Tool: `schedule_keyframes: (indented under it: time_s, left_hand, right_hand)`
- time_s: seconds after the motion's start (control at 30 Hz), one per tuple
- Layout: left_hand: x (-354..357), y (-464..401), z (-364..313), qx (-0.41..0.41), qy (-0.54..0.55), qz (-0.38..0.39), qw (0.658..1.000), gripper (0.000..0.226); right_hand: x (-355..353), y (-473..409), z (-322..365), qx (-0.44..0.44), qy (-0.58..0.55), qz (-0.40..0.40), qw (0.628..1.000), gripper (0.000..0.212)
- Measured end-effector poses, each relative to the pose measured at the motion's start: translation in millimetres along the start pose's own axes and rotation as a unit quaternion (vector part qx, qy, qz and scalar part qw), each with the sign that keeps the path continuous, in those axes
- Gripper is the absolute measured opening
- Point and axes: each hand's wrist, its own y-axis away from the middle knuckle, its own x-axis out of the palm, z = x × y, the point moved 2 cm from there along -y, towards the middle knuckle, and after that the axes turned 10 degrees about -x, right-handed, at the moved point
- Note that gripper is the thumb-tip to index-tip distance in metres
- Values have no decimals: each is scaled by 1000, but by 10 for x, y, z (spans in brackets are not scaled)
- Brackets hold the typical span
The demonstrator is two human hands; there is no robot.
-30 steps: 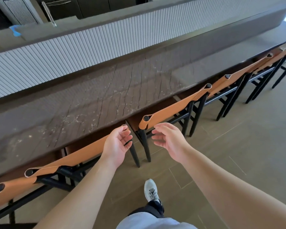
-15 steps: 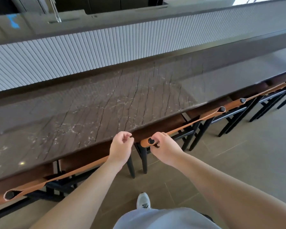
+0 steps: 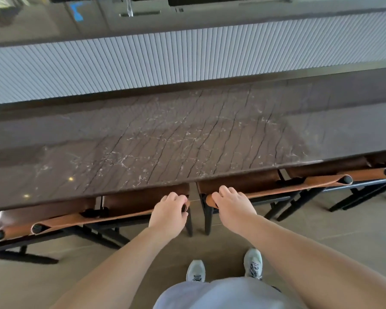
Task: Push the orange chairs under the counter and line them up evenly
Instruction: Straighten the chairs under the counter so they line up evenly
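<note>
The dark veined counter (image 3: 187, 139) ran across the middle of the frame, a white ribbed panel (image 3: 165, 59) behind it along the top; four orange chairs sat tucked beneath its near edge, the left chair (image 3: 112, 216) at lower left, the right chair (image 3: 276, 186) at right of centre, separated by a small gap; the left hand (image 3: 168, 216) was closed over the left chair's right back post; the right hand (image 3: 233, 205) gripped the right chair's left post; grey shoes (image 3: 195, 270) stood on the tiled floor (image 3: 343, 230).
</note>
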Motion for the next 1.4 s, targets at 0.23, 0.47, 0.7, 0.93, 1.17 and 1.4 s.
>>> schedule_keyframes:
  time_s: [0.23,0.47,0.7,0.93,1.17,1.4]
  left_hand:
    - [31,15,-28,11,-124,-7,992,35]
    - [23,-15,-46,13,-166,8,986,30]
    - [-63,-128,-28,45,-192,43,979,29]
    - [-93,-202,-19,59,-186,60,979,30]
    - [-119,-263,-18,70,-184,62,978,31]
    - [-118,-224,-19,66,-171,51,982,31]
  right_hand:
    - [71,-111,-160,-126,114,52,984,53]
    - [63,-212,-276,-177,109,74,975,39]
    - [40,-318,-311,-204,109,77,970,28]
    - [5,-429,-245,-198,119,86,969,29]
    - [-11,-366,-267,-201,118,90,968,31]
    - [21,-338,-271,-193,108,78,972,37]
